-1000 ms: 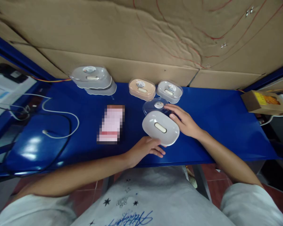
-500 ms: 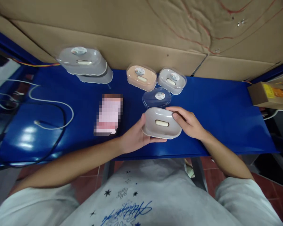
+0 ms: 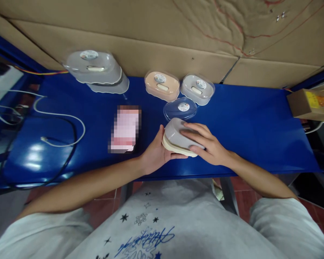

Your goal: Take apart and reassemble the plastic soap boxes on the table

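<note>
A small oval box, which looks like a soap dish (image 3: 175,131), is held tilted between my hands above the front of the table. Its smooth grey side faces up, and a cream layer shows along the lower edge. My left hand (image 3: 156,153) grips the left end, thumb up the side and fingers underneath. Over the grey part, my right hand (image 3: 205,144) curls its fingers from the right. Just behind lies a clear plastic lid (image 3: 172,112) with a round white sticker. Its inner side is hidden from me.
Behind the lid stand a peach lidded dish (image 3: 153,85) and a grey lidded dish (image 3: 189,89). Larger grey boxes (image 3: 108,73) are stacked at back left. A blurred-out phone-like object (image 3: 125,129), cables (image 3: 78,122) and a cardboard box (image 3: 299,105) lie on the blue table (image 3: 245,126).
The dish has been turned over: its open inside with a slot faced up before, and now its grey outer side does. My right hand has moved from its rim onto that side.
</note>
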The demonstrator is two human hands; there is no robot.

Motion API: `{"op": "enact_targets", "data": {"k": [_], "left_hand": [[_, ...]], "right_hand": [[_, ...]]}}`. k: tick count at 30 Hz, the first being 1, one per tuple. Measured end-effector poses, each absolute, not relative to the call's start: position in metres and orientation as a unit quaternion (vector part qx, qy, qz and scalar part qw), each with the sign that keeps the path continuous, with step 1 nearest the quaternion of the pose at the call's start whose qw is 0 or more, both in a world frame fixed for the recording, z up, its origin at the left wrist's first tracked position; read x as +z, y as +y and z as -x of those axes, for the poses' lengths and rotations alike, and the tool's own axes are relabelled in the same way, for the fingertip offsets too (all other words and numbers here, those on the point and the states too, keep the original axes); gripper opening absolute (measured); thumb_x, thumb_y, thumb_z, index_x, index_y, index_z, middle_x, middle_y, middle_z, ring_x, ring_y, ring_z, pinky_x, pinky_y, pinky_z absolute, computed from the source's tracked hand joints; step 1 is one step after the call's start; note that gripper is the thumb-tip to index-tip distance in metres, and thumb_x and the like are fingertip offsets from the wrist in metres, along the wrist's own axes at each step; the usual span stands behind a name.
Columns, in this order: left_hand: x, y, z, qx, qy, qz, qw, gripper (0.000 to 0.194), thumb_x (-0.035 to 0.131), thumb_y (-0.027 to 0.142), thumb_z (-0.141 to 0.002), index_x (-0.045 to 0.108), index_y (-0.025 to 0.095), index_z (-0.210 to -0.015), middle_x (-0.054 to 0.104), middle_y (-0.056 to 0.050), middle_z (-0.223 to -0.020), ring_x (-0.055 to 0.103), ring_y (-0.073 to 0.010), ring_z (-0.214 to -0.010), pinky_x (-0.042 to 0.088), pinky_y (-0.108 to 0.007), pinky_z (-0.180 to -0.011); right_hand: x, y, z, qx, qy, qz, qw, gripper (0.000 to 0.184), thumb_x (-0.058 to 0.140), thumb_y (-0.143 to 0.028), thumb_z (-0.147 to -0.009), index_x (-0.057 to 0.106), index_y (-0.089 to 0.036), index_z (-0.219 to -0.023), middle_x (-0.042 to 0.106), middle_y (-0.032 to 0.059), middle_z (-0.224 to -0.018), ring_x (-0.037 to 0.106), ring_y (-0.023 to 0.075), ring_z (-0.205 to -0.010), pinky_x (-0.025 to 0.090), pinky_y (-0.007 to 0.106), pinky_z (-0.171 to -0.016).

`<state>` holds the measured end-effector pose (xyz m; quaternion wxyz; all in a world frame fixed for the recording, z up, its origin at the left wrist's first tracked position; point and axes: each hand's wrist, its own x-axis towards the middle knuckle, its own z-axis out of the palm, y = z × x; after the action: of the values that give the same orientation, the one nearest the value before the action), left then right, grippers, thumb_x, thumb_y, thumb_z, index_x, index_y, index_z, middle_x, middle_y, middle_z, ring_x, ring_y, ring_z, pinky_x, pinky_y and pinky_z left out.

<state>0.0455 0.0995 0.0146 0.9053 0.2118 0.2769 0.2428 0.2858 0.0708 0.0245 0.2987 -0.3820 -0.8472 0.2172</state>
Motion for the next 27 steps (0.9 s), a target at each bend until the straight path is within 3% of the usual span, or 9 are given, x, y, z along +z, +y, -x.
{"op": "enact_targets", "data": {"k": [4, 7, 11, 14, 20, 23, 27], "left_hand": [[0.016, 0.098, -0.046, 0.205, 0.292, -0.220, 0.908, 0.056, 0.047, 0.066, -0.106, 0.068, 0.025, -0.139, 0.076, -0.011, -0.132, 0.073, -0.0318, -0.118, 0.063, -0.047, -0.092], [0.013, 0.094, -0.046, 0.164, 0.322, -0.205, 0.910, 0.037, 0.057, 0.048, -0.102, 0.076, 0.019, -0.115, 0.080, -0.008, -0.106, 0.074, -0.0227, -0.093, 0.062, -0.035, -0.080], [0.010, 0.091, -0.044, 0.105, 0.345, -0.208, 0.909, 0.030, 0.059, 0.038, -0.093, 0.077, 0.015, -0.097, 0.076, -0.006, -0.087, 0.067, -0.0162, -0.076, 0.057, -0.026, -0.070], [0.010, 0.091, -0.042, 0.105, 0.344, -0.213, 0.908, 0.030, 0.059, 0.039, -0.090, 0.076, 0.016, -0.097, 0.075, -0.005, -0.086, 0.065, -0.0160, -0.075, 0.055, -0.026, -0.069], [0.011, 0.093, -0.040, 0.123, 0.346, -0.206, 0.907, 0.030, 0.060, 0.035, -0.084, 0.075, 0.018, -0.104, 0.074, -0.003, -0.090, 0.066, -0.0159, -0.076, 0.055, -0.026, -0.071], [0.012, 0.092, -0.040, 0.143, 0.353, -0.204, 0.902, 0.027, 0.059, 0.035, -0.088, 0.075, 0.020, -0.103, 0.076, -0.002, -0.095, 0.068, -0.0163, -0.083, 0.056, -0.026, -0.076], [0.013, 0.092, -0.041, 0.178, 0.362, -0.233, 0.885, 0.025, 0.064, 0.037, -0.092, 0.076, 0.023, -0.109, 0.078, -0.002, -0.106, 0.070, -0.0171, -0.096, 0.055, -0.025, -0.082]], "right_hand": [[0.033, 0.082, -0.305, 0.258, -0.828, 0.377, 0.326, 0.042, 0.054, -0.039, -0.110, 0.063, -0.027, -0.149, 0.066, 0.0115, -0.151, 0.062, 0.0284, -0.140, 0.052, 0.050, -0.116], [0.038, 0.092, -0.321, 0.261, -0.850, 0.352, 0.291, 0.035, 0.066, -0.039, -0.104, 0.072, -0.028, -0.137, 0.078, 0.0080, -0.130, 0.073, 0.0259, -0.124, 0.055, 0.046, -0.108], [0.036, 0.097, -0.329, 0.210, -0.867, 0.372, 0.258, 0.036, 0.071, -0.039, -0.100, 0.073, -0.029, -0.134, 0.078, 0.0080, -0.133, 0.072, 0.0273, -0.126, 0.050, 0.050, -0.112], [0.032, 0.096, -0.327, 0.189, -0.874, 0.385, 0.230, 0.040, 0.071, -0.039, -0.098, 0.070, -0.030, -0.137, 0.073, 0.0084, -0.141, 0.067, 0.0292, -0.135, 0.044, 0.054, -0.119], [0.034, 0.089, -0.323, 0.131, -0.886, 0.414, 0.164, 0.042, 0.069, -0.034, -0.095, 0.065, -0.029, -0.137, 0.065, 0.0102, -0.152, 0.055, 0.0349, -0.147, 0.020, 0.068, -0.129], [0.038, 0.084, -0.317, 0.114, -0.892, 0.390, 0.198, 0.045, 0.071, -0.040, -0.096, 0.063, -0.031, -0.139, 0.065, 0.0105, -0.151, 0.056, 0.0351, -0.145, 0.026, 0.065, -0.127], [0.039, 0.072, -0.301, 0.104, -0.908, 0.326, 0.242, 0.049, 0.073, -0.048, -0.095, 0.063, -0.032, -0.140, 0.074, 0.0067, -0.131, 0.066, 0.0311, -0.126, 0.041, 0.055, -0.116]]}}
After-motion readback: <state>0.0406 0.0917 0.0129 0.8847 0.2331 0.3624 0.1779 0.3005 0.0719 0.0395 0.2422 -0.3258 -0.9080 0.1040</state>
